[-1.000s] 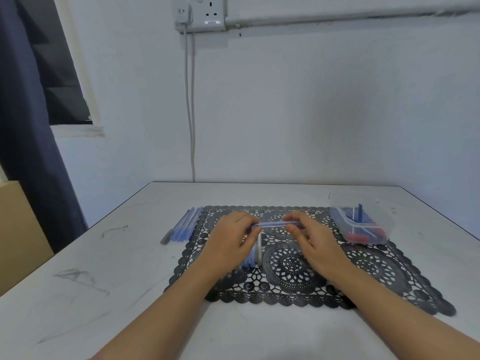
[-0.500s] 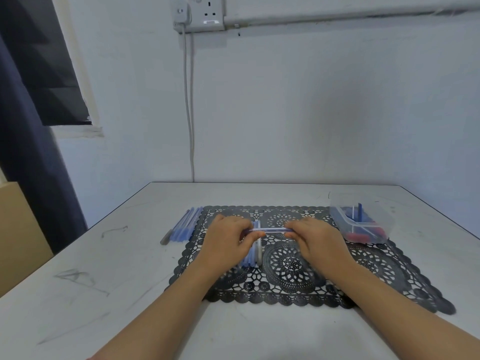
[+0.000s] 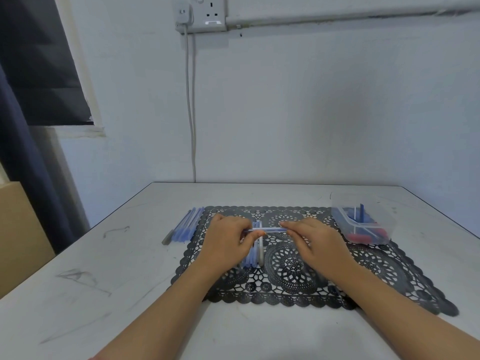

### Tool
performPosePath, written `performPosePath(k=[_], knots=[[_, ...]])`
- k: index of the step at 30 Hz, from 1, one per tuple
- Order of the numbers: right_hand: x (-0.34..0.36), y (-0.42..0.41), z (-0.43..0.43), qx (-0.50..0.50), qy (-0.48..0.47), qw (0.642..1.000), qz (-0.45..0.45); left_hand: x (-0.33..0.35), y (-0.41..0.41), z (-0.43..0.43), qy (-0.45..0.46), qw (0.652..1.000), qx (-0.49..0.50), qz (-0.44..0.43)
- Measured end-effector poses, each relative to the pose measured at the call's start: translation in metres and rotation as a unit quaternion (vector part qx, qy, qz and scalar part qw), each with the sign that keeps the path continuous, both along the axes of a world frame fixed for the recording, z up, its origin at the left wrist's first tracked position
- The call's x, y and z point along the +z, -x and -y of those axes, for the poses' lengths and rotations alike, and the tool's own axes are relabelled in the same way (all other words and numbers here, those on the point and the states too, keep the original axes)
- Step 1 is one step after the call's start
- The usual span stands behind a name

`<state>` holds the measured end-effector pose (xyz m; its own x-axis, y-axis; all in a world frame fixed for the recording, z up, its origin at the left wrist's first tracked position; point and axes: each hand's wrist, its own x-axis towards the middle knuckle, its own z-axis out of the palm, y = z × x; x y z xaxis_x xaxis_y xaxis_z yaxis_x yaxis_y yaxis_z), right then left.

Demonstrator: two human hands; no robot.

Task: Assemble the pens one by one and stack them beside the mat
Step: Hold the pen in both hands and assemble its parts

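Observation:
Both hands hold one clear blue pen (image 3: pixel 270 230) level above the black lace mat (image 3: pixel 298 271). My left hand (image 3: pixel 228 241) pinches its left end between thumb and fingers. My right hand (image 3: pixel 309 241) pinches its right end. Under the left hand lies a small bundle of blue pen barrels (image 3: pixel 253 255) on the mat. A row of several assembled blue pens (image 3: pixel 185 226) lies on the table just off the mat's left edge.
A clear plastic box (image 3: pixel 363 224) with red and blue pen parts stands at the mat's far right corner. The white table (image 3: pixel 104 281) meets a wall at the back, where a cable (image 3: pixel 191 113) hangs from a socket. A cardboard box (image 3: pixel 20 237) stands left of the table.
The two hands have drawn closer together along the pen and sunk slightly toward the mat. The visible length of pen between them is shorter.

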<state>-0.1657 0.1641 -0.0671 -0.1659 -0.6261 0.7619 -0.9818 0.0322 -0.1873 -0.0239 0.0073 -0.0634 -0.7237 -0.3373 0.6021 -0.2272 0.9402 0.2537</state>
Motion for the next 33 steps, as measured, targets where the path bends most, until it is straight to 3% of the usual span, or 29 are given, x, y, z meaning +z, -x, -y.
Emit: performPosePath(k=[10,15,22,33], knots=[[-0.0015,0.0019,-0.0007,-0.014,0.019,0.999,-0.025,0.0,-0.0003,0.0005,-0.028,0.999,-0.042,-0.009],[-0.0044,0.0029,0.0016,-0.034,-0.045,0.998,0.019,0.001,0.0012,-0.0013,-0.007,0.998,-0.062,-0.001],[-0.0079,0.0024,0.0049,-0.039,-0.075,0.996,-0.012,0.0022,-0.0008,0.0024,0.011,1.0,-0.026,-0.004],[-0.0057,0.0011,0.0037,0.001,-0.016,0.999,-0.03,0.0037,-0.002,0.0059,0.017,1.0,0.007,0.002]])
